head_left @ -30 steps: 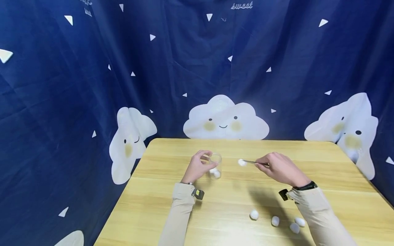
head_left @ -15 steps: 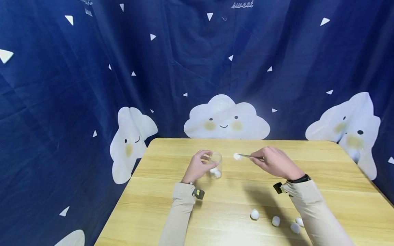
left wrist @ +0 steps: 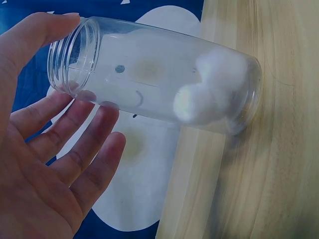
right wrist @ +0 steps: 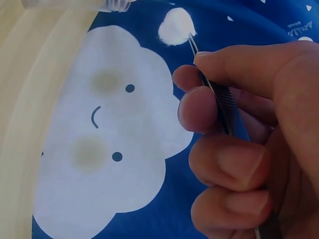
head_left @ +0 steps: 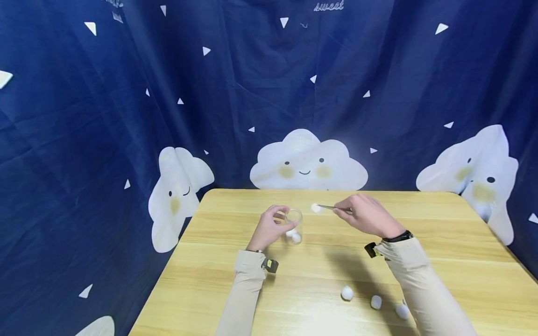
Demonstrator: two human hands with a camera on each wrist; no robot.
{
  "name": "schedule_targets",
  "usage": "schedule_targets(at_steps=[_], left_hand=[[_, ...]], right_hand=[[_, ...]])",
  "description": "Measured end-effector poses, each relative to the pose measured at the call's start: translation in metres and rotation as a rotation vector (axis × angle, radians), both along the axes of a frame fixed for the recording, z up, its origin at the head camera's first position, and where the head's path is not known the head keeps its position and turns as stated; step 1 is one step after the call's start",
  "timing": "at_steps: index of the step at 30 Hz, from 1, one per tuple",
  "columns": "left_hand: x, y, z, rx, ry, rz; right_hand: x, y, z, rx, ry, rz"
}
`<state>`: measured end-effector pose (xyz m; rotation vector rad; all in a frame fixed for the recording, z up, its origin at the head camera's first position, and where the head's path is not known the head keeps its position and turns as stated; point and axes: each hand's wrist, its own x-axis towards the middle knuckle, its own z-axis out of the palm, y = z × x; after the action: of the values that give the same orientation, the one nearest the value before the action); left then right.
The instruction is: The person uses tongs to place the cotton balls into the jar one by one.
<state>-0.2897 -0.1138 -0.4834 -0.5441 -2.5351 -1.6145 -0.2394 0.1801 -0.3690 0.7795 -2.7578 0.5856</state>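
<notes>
Near its threaded rim, a clear plastic jar (left wrist: 144, 74) is held between the thumb and fingertips of my left hand (head_left: 268, 229). The jar stands upright on the table, and white cotton balls (left wrist: 214, 87) lie in its bottom. My right hand (head_left: 367, 215) pinches metal tweezers (right wrist: 223, 102), with the lower fingers curled in around the shaft. At the tweezers' tips hangs one white cotton ball (right wrist: 176, 26), in the air to the right of the jar's mouth and apart from it.
Several loose cotton balls (head_left: 347, 293) lie on the wooden table (head_left: 201, 280) near its front, some close to the right sleeve (head_left: 424, 284) and partly hidden by it. A dark blue curtain (head_left: 269, 84) with cloud prints hangs behind the table.
My right hand has moved left and slightly up, bringing the cotton ball in the tweezers closer to the jar. The left hand and the jar have stayed in place.
</notes>
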Motion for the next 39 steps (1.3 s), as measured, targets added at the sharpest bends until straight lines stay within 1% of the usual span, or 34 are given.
schedule_targets(at_steps=[4,6,10,14,22,32,39], left_hand=[[-0.001,-0.001,-0.002,0.000,0.004,0.003],[-0.002,-0.001,-0.002,-0.001,0.008,0.003],[-0.001,-0.001,-0.002,-0.007,0.012,-0.006],[-0.001,0.000,-0.002,-0.008,0.020,-0.017],[-0.001,-0.001,-0.002,-0.012,0.027,-0.014],[0.002,0.000,0.001,0.006,0.013,-0.002],[0.003,0.001,0.002,0.020,0.016,-0.009]], right_hand=[[-0.005,-0.004,0.001,-0.006,0.024,0.036],[-0.007,-0.005,0.001,-0.003,0.023,0.041],[-0.009,-0.007,0.000,-0.010,0.011,0.031],[-0.011,-0.011,-0.001,-0.017,0.017,0.027],[-0.016,-0.020,0.001,-0.022,0.010,0.028],[-0.020,-0.028,0.002,-0.018,0.009,0.045],[-0.024,-0.033,0.000,-0.007,0.022,0.050]])
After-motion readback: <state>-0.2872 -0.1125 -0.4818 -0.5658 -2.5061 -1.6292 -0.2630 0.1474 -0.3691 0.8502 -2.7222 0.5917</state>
